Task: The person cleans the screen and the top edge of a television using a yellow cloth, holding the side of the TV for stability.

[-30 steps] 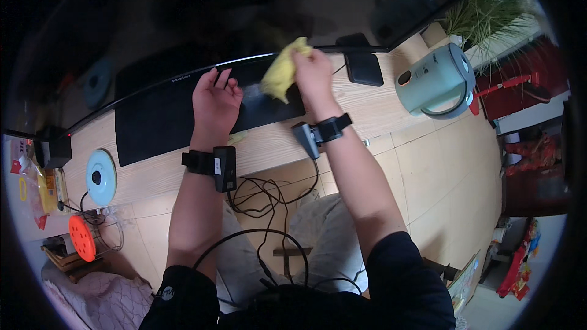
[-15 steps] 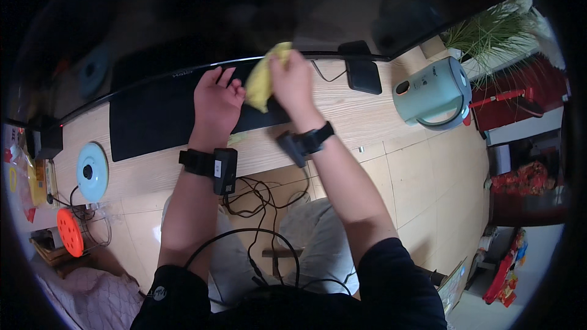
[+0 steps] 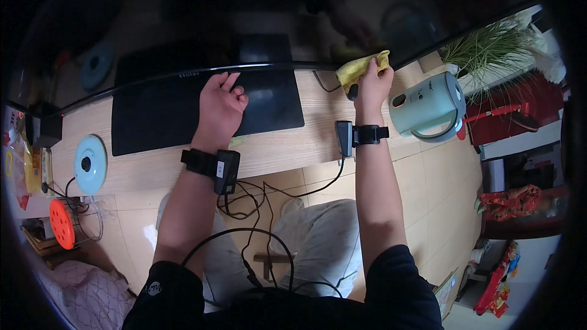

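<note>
Right hand (image 3: 374, 90) pinches yellow cloth (image 3: 356, 73) against screen (image 3: 263, 12), at worktop's (image 3: 327, 119) far edge, right part; black object (image 3: 353, 92) mostly hidden behind. Left hand (image 3: 221, 107) half-curled, empty; can't tell if it touches screen.

Crumpled yellow cloth (image 3: 353, 74): matt, creased fabric
Wide black screen (image 3: 244, 18): glossy, mirror-like
Flat black rectangular mat (image 3: 159, 119): smooth, faint sheen
Pale wood-grain tabletop (image 3: 327, 110): smooth, satin-looking
Rounded blue-green kettle (image 3: 423, 105): smooth, plastic-looking, softly glossy
</note>
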{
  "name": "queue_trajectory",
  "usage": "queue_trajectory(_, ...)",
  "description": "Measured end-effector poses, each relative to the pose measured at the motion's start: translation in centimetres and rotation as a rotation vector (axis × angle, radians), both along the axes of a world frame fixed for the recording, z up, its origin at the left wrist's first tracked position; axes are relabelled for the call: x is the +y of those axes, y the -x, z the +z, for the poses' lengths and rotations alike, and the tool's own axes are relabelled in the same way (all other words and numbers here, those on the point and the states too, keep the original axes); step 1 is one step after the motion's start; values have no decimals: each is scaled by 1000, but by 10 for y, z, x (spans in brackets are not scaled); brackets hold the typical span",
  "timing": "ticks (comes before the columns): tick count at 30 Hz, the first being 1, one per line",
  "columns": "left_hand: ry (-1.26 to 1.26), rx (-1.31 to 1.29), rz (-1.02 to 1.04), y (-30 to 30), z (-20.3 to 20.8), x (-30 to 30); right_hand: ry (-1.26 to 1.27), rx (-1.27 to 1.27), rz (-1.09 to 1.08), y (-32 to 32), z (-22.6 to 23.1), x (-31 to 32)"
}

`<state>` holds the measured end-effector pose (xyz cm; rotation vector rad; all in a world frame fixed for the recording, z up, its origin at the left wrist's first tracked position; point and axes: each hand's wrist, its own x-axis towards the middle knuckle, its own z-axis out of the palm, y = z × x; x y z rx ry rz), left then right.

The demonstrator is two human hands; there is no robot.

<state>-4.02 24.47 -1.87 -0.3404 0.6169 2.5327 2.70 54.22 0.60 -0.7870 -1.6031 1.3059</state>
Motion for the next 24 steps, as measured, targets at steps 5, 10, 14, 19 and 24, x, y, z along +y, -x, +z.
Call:
queue_trajectory(5,20,-15,22,-3,4,2,-334,-152,-22,12,12,-60)
queue_trajectory(10,-10,1,-2,3,-7,4,-811,-150,129,26,-22,-122)
queue_trajectory(14,-23,-22,0,2,-8,7,-924,-314,305,23,-23,-153)
queue_trajectory(19,-46,-13,-11,2,-6,4,-1219,-292,274,25,-17,-140)
queue_trajectory(24,-75,-21,-34,3,-4,2,-1150,-380,146,15,-17,-100)
